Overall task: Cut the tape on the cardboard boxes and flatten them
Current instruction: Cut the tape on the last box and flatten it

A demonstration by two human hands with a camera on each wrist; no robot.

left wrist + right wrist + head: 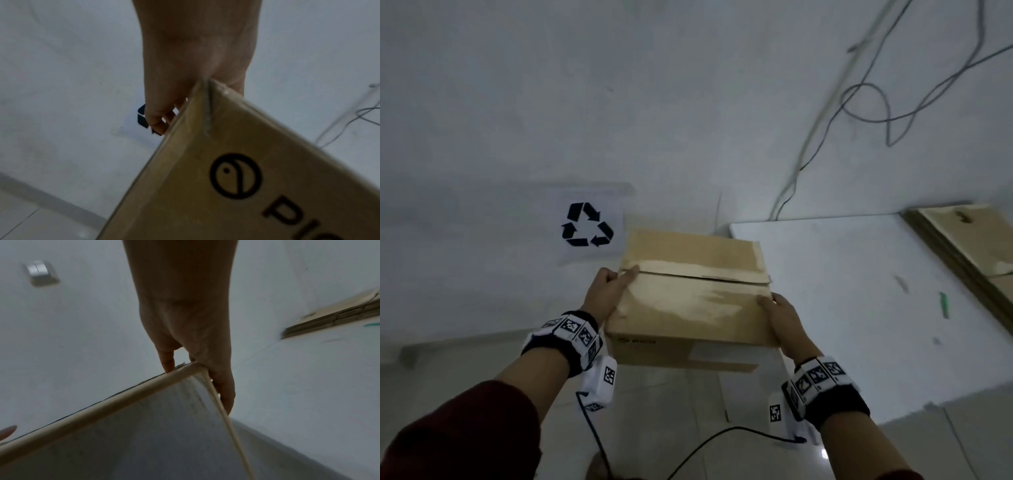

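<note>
A brown cardboard box (688, 301) is held up in the air in front of me, its top flaps closed along a dark middle seam with pale tape residue beside it. My left hand (609, 291) grips its left edge, thumb laid on top by the seam. In the left wrist view the fingers (162, 120) curl down the box's (226, 186) side, above a printed logo. My right hand (784, 318) grips the right edge with the thumb on top. In the right wrist view it (185, 321) clamps the box's (144, 426) corner.
A white table (859, 291) stands at the right with a stack of flattened cardboard (969, 240) and a small green object (944, 305) on it. A recycling-symbol sheet (590, 226) is on the wall behind. Cables (876, 113) hang down the wall. Tiled floor lies below.
</note>
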